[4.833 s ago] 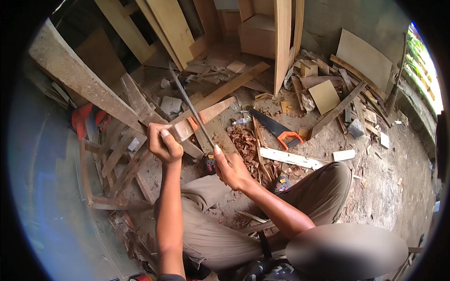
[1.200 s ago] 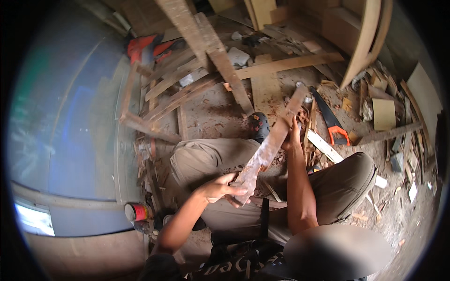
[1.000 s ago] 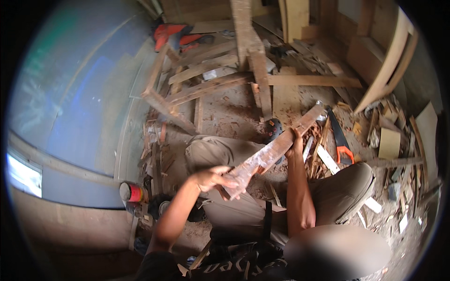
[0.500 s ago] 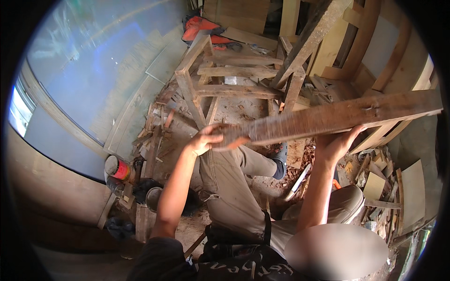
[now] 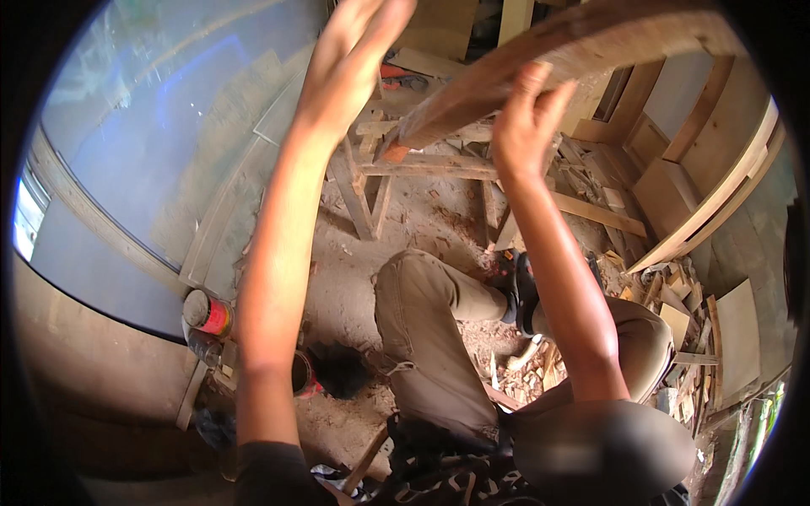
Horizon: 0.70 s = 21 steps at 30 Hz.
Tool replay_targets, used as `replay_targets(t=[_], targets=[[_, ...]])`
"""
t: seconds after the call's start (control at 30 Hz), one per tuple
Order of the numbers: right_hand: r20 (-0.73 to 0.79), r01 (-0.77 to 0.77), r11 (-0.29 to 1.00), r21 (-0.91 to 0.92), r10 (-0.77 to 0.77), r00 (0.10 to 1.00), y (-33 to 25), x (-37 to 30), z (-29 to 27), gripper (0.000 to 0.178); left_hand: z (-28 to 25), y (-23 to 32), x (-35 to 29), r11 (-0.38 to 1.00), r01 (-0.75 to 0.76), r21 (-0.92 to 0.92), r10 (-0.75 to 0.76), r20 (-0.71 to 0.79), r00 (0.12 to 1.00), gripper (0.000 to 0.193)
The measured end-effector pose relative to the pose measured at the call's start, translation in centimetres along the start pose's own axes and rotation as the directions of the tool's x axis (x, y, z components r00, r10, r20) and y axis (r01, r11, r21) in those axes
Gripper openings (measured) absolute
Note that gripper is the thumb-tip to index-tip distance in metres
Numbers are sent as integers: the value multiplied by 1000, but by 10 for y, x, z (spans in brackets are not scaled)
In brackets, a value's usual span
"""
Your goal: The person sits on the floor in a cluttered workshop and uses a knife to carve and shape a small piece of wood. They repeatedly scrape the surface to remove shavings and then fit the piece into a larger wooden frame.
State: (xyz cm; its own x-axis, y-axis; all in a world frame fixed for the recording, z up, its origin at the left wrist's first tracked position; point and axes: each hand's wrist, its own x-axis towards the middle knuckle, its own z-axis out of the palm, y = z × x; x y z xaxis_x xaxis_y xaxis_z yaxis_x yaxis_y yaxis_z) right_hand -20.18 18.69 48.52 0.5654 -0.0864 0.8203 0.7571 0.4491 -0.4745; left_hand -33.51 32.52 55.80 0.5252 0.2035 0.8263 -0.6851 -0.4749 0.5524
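Note:
A long brown wooden board (image 5: 472, 80) is raised at a slant in front of me, its near-left end low and its other end up at the top right. My right hand (image 5: 530, 126) is against its underside and near face, holding it up; part of the grip is hidden and blurred. Up at the top edge, my left hand (image 5: 350, 63) is off the board, fingers stretched out and partly cut off by the picture. Behind the board stands a rough wooden trestle (image 5: 430, 166), partly covered by it.
Wood scraps (image 5: 675, 312) are heaped at the right, beside leaning wooden frames (image 5: 709, 202). At the left, a red can (image 5: 209, 314) stands near a dark bundle (image 5: 337, 371). Shavings (image 5: 527, 363) lie between my legs. A large pale panel (image 5: 160, 126) leans at the left.
The board has moved up and away from me. My left hand has let go of its end and risen to the top edge. My right hand has moved up with the board.

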Motion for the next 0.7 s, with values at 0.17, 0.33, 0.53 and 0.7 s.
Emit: replay_targets(t=[0.17, 0.33, 0.53, 0.7], targets=[[161, 77, 996, 35, -82, 984, 49, 4, 81, 78, 30, 51, 89, 931, -108, 349, 39, 201, 979, 135], [301, 39, 981, -192, 21, 953, 91, -6, 118, 86, 23, 15, 95, 812, 36, 583, 0, -62, 998, 65], [544, 31, 983, -183, 75, 836, 127, -4, 147, 79, -45, -59, 96, 736, 96, 670, 116, -265, 957, 42], [742, -2, 988, -157, 119, 659, 184, -1, 137, 70, -78, -135, 78, 885, 157, 438, 41, -410, 911, 39]])
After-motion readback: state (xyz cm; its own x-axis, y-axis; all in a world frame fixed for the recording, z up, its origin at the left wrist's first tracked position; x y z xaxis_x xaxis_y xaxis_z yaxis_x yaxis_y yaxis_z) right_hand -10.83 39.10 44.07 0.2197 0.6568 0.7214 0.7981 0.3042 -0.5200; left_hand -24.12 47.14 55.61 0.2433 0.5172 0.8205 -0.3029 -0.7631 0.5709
